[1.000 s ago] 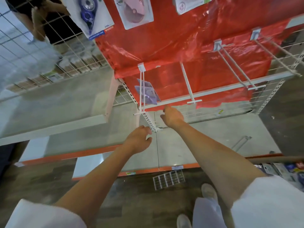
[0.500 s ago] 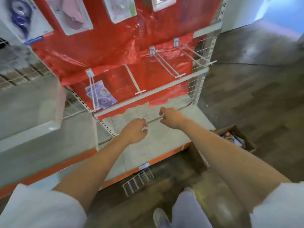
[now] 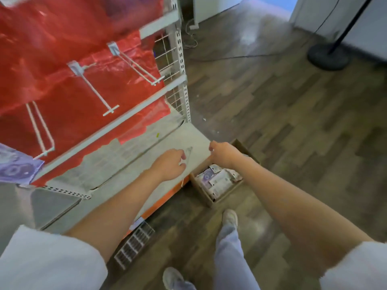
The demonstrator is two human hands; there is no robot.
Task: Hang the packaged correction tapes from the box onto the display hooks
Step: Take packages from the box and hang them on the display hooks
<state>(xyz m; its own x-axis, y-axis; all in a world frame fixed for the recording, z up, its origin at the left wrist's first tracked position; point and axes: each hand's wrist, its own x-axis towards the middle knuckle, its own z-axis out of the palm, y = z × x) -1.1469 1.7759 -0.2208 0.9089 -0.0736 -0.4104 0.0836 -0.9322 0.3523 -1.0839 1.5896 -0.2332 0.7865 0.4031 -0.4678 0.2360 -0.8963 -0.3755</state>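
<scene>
Just below the right hand's (image 3: 223, 155) empty grip, the box (image 3: 209, 200) of correction tapes (image 3: 217, 181).

The display hooks (image 3: 95, 90) are white-coated metal wire, smooth and faintly shiny. Behind them hangs a glossy, crinkled red plastic sheet (image 3: 52, 49). The box (image 3: 206, 195) is matt brown cardboard; the packaged correction tapes (image 3: 217, 178) inside show printed card. The floor (image 3: 282, 122) looks like wood-grain planks, the base shelf (image 3: 146, 155) matt grey.
</scene>
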